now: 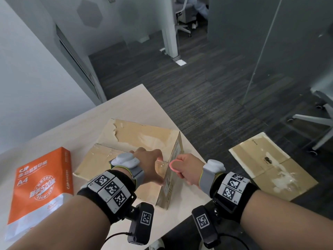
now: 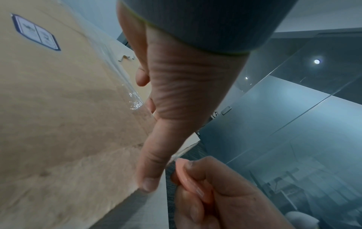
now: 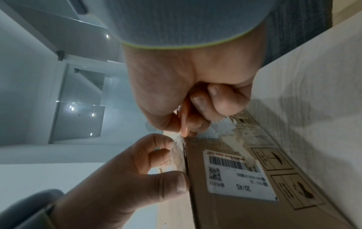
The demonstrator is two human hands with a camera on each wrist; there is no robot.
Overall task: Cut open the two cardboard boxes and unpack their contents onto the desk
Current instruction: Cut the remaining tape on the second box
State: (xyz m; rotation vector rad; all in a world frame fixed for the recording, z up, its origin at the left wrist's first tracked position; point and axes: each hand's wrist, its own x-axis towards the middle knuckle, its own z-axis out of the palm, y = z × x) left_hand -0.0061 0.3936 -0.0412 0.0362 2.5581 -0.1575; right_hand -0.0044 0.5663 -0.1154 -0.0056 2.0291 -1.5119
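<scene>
A taped cardboard box stands on the light desk, its shipping label on the right side. My left hand rests at the box's top right edge and pinches a loose end of clear tape between thumb and forefinger. Just right of it, my right hand grips a small pink cutter, whose tip sits at the box's top edge beside the tape. A second cardboard box lies on the carpet to the right of the desk.
An orange ream of A4 paper lies on the desk, left of the box. The desk's right edge runs close under my right hand. Glass partitions and an office chair base stand on the dark carpet beyond.
</scene>
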